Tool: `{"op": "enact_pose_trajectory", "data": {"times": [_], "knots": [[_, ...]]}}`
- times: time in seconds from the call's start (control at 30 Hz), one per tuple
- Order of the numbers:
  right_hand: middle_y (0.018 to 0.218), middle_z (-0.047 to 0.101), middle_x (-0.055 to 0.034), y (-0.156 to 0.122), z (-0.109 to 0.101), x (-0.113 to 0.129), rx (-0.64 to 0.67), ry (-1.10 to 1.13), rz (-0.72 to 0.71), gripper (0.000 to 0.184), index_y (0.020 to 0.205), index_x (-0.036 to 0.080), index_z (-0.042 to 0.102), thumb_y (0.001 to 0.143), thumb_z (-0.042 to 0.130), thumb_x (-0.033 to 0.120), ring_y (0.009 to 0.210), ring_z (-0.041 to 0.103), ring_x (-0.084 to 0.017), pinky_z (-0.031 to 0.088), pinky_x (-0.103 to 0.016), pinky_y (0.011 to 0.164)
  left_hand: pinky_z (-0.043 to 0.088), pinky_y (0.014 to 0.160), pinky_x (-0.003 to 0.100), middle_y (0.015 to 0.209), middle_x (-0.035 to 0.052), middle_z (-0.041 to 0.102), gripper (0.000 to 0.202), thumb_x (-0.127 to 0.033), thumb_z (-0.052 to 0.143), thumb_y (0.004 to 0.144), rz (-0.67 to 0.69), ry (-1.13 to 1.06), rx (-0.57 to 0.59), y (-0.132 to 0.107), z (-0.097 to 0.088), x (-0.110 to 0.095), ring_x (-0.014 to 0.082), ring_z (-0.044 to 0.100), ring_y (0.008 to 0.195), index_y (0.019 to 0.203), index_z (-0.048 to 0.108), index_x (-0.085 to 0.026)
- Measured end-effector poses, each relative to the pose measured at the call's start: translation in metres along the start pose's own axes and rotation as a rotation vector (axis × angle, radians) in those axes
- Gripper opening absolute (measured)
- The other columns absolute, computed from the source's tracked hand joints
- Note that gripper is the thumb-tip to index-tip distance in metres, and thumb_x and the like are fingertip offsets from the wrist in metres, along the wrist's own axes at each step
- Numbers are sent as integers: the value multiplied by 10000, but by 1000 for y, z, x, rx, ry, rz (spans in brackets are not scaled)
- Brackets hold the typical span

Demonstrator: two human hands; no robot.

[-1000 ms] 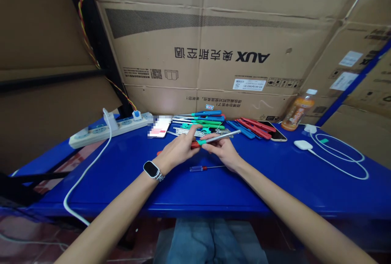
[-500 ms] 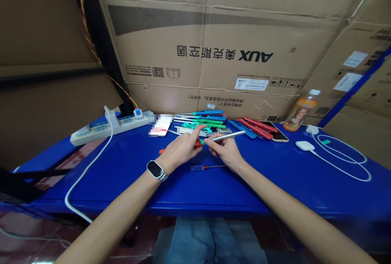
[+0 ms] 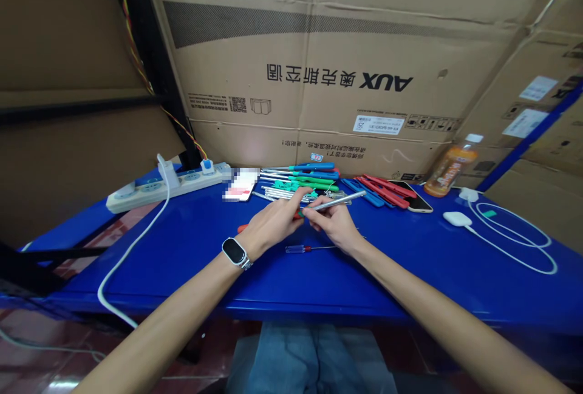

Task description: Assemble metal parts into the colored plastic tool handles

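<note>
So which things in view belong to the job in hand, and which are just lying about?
Probably part of the job:
silver-shafted tool, being held
clear-handled screwdriver, lying in front
green-handled tools, piled behind
red-handled tools, piled to the right

Probably just lying about:
drink bottle
phone, partly under the red handles
power strip

the worktop (image 3: 410, 248) lay open between cable (image 3: 99, 292) and left forearm (image 3: 177, 321), and from right forearm (image 3: 432, 309) to white case (image 3: 456, 219). the held tool (image 3: 342, 200) bridged the hands (image 3: 273, 224), and a screwdriver (image 3: 297, 249) lay in the gap between the forearms; beyond, the tool pile (image 3: 321, 180) and the carton (image 3: 337, 42) barred the way.
</note>
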State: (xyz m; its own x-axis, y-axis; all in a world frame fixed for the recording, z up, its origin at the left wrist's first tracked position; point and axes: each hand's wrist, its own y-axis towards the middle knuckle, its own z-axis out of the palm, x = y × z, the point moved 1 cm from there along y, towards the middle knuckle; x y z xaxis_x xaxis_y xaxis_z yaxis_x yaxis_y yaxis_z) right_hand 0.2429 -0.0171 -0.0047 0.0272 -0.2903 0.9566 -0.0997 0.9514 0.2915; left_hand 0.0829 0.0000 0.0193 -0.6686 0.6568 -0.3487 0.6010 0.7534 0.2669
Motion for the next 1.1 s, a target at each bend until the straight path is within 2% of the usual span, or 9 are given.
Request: {"op": "enact_pose_trajectory", "data": {"times": [0.23, 0.33, 0.43, 0.5, 0.57, 0.7, 0.83, 0.93, 1.1], "knots": [[576, 531, 50, -1, -2, 5, -13, -31, -73, 399, 846, 207, 585, 706, 757, 539, 499, 467, -100, 360, -240, 480, 409, 589, 251, 716, -8, 603, 408, -211, 565, 860, 127, -217, -167, 1, -4, 2, 163, 578, 612, 1265, 521, -226], [621, 505, 50, -3, -6, 7, -37, -72, -105, 420, 964, 209, 578, 775, 681, 568, 545, 462, -107, 373, -239, 509, 396, 522, 222, 616, -49, 480, 330, -361, 545, 919, 121, -641, -278, 12, -13, -3, 103, 473, 496, 1202, 551, -192], [769, 588, 0, -6, -4, 6, 13, -185, -135, 381, 937, 197, 581, 837, 615, 563, 666, 533, -124, 428, -247, 591, 358, 430, 201, 586, -70, 419, 410, -558, 486, 937, 45, -1191, -298, 29, -18, -12, 75, 393, 417, 1093, 565, -187], [849, 640, -25, -8, 0, 4, 93, -204, -103, 380, 940, 194, 572, 875, 562, 569, 691, 579, -130, 451, -249, 603, 384, 446, 194, 585, -70, 429, 403, -591, 529, 910, -8, -1446, -338, 40, -18, -17, 73, 423, 435, 959, 556, -192], [789, 664, -18, -9, 3, 1, 187, -137, -4, 416, 990, 201, 534, 907, 481, 604, 566, 588, -124, 429, -238, 507, 447, 523, 195, 606, -52, 491, 391, -568, 582, 892, -66, -1587, -413, 49, -17, -19, 82, 503, 509, 836, 526, -185], [557, 567, 62, -11, 4, -1, 189, -51, 63, 443, 1039, 200, 485, 928, 413, 623, 349, 439, -88, 298, -199, 373, 500, 603, 231, 616, -16, 578, 414, -556, 572, 900, -149, -1679, -392, 56, -15, -13, 120, 590, 581, 742, 486, -183], [544, 490, 72, -14, 2, 1, 78, -168, -80, 358, 941, 190, 518, 959, 439, 539, 443, 450, -80, 354, -199, 462, 483, 555, 236, 507, -32, 532, 477, -641, 556, 873, -176, -1587, -451, 54, -11, -9, 148, 608, 547, 732, 487, -190], [535, 497, 61, -13, 0, 0, 52, -295, -89, 351, 872, 187, 522, 978, 421, 507, 457, 457, -87, 362, -211, 486, 491, 557, 251, 514, -23, 560, 520, -697, 542, 846, -210, -1506, -512, 49, -1, -11, 170, 638, 573, 737, 487, -191], [543, 527, 50, -9, -15, 1, 87, -437, -113, 345, 940, 182, 596, 983, 430, 481, 484, 489, -107, 378, -229, 529, 514, 617, 302, 648, 31, 669, 542, -721, 511, 837, -225, -1386, -451, 38, 5, 0, 203, 662, 648, 816, 548, -181]]}}
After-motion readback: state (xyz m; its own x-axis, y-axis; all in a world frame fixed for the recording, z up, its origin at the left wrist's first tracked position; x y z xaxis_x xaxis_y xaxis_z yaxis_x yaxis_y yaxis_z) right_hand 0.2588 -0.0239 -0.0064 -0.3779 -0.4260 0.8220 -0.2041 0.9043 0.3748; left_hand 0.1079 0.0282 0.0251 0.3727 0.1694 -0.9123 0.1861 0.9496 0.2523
